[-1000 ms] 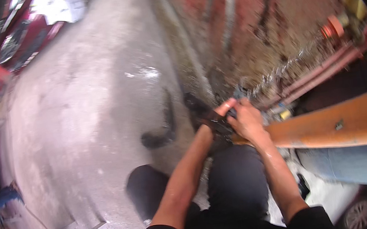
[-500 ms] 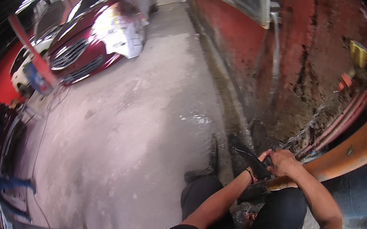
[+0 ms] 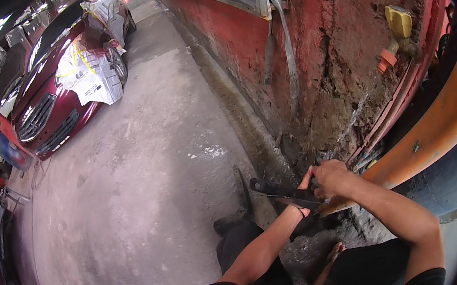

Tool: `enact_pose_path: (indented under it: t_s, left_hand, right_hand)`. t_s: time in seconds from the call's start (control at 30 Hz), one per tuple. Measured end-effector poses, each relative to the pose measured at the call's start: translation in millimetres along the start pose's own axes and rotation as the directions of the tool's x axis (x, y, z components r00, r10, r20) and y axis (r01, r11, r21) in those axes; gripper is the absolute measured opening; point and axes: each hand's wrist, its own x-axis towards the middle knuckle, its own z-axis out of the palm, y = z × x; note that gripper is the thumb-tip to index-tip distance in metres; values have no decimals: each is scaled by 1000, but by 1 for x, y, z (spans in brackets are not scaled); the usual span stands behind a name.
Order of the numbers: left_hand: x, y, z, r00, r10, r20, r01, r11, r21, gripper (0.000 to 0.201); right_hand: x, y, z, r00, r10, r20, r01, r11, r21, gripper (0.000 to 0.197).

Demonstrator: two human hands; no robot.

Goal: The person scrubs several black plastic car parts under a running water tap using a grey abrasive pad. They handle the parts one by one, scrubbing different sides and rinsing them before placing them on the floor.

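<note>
And here the left hand (image 3: 306,180) has its fingers closed around a long black piece (image 3: 272,187), held tilted above the wet ground; the right hand (image 3: 330,178) meets it, fingers curled, though whether they pinch the piece can't be told. Just beyond, water (image 3: 357,114) streams down from a yellow-handled tap (image 3: 399,21) by the red wall (image 3: 306,34)! A curved orange panel (image 3: 415,155) sweeps off right; far left, a maroon car (image 3: 45,109) wears paper masking (image 3: 89,74).
</note>
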Motion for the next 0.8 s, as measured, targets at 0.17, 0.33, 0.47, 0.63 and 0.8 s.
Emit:
enact_pose_path:
  t_s: [0.17, 0.33, 0.47, 0.63, 0.8]
  left_hand:
    - [8, -6, 6, 985, 26, 169, -2, 990, -140, 52]
    - [20, 6, -5, 979, 37, 202, 14, 970, -244, 53]
    - [33, 1, 24, 978, -106, 179, 139, 972, -187, 57]
    - [27, -5, -7, 995, -100, 25, 100, 994, -38, 59]
    - [28, 3, 1, 995, -61, 83, 69, 992, -104, 57]
  right_hand:
    - [21, -6, -3, 943, 271, -191, -273, 962, 16, 44]
    - [17, -20, -18, 982, 121, -142, -126, 992, -26, 52]
    - [2, -3, -14, 993, 114, -27, -117, 980, -164, 70]
    - [33, -3, 7, 946, 141, -290, -195, 967, -165, 42]
    - [10, 2, -7, 937, 49, -345, -34, 998, 47, 49]
